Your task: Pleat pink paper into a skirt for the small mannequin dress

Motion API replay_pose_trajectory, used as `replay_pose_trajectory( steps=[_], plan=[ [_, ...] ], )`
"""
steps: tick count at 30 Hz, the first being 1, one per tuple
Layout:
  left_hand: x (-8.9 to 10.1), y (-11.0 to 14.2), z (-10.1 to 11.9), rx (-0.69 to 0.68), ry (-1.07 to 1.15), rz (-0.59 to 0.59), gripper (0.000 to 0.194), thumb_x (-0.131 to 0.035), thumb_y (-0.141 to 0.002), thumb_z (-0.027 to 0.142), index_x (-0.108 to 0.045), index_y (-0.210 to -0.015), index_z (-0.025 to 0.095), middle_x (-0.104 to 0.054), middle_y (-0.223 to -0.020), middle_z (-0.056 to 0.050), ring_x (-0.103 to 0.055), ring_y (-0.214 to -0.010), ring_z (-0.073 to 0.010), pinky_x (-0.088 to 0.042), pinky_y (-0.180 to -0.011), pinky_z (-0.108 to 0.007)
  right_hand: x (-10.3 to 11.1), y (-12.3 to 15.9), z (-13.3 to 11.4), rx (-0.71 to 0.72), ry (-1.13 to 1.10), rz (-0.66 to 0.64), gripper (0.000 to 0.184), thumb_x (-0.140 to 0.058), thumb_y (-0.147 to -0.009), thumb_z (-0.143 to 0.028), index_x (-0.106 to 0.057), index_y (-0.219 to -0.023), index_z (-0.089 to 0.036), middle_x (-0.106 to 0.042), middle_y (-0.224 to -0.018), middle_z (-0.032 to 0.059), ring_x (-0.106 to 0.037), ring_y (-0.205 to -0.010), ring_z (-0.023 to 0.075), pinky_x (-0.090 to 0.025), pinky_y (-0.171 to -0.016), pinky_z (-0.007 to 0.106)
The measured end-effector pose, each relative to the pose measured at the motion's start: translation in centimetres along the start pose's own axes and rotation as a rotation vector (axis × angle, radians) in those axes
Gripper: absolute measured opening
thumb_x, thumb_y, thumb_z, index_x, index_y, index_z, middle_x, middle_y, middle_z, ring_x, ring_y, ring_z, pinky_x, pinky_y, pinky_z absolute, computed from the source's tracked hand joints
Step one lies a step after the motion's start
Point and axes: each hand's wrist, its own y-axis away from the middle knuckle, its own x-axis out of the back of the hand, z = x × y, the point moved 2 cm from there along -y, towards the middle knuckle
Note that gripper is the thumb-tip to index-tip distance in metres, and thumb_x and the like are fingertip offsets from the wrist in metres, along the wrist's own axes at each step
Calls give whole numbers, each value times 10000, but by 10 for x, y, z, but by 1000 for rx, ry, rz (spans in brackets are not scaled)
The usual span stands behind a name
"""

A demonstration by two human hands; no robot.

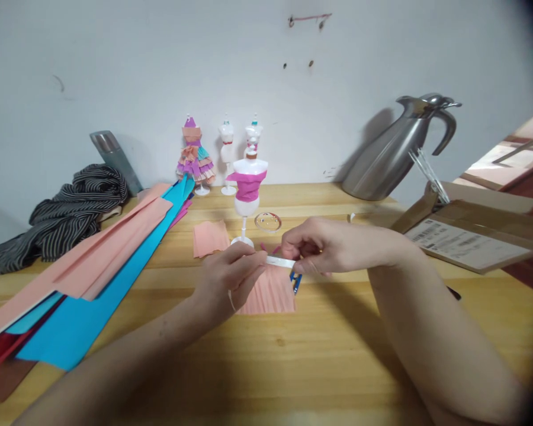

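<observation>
A short white strip (279, 261), perhaps tape, stretches between my hands along the top of a pleated peach crepe paper piece (270, 294). My left hand (225, 273) pinches around the strip's left end, over the paper's upper left corner. At the other end, the thumb and fingers of my right hand (326, 245) are closed on the strip. A blue object (296, 283) lies partly hidden beside the paper. Just behind my hands stands a small white dress form (246, 206) with a magenta paper band (249, 185) around its chest.
Crepe paper sheets (115, 248) spread on the left near a striped cloth (80, 198). Along the wall stand a ruffled dress form (195, 155), white forms (226, 151) and a steel jug (386, 154). A cardboard box (493, 204) sits at right; a peach piece (211, 238) lies mid-table.
</observation>
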Motion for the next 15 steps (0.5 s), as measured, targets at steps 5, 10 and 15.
replay_pose_trajectory(
  steps=[5, 10, 15],
  plan=[
    [2, 2, -1, -17, -127, -35, 176, -485, -894, 155, -646, -830, 185, -641, -799, -34, -571, -679, -99, -421, -597, -210, 0, -2, -1, 36, 45, 41, 103, -590, -779, -265, -577, -737, -172, -476, -563, -42, -453, -497, 87, -341, -474, 212],
    [3, -10, 1, 231, 168, -117, 188, -511, -809, 123, -547, -628, 160, -521, -628, 14, -444, -555, -73, -335, -503, -189, 3, -5, 3, 139, 167, 70, 114, -580, -789, -251, -581, -733, -152, -481, -609, -32, -396, -536, 82, -295, -489, 215],
    [0, -14, -5, 737, 674, -276, 103, -592, -702, 191, -569, -608, 156, -495, -491, 40, -434, -480, -73, -328, -477, -196, 5, -6, 5, 144, 250, 70, 144, -569, -812, -275, -585, -742, -151, -477, -606, -35, -386, -546, 87, -304, -522, 227]
  ],
)
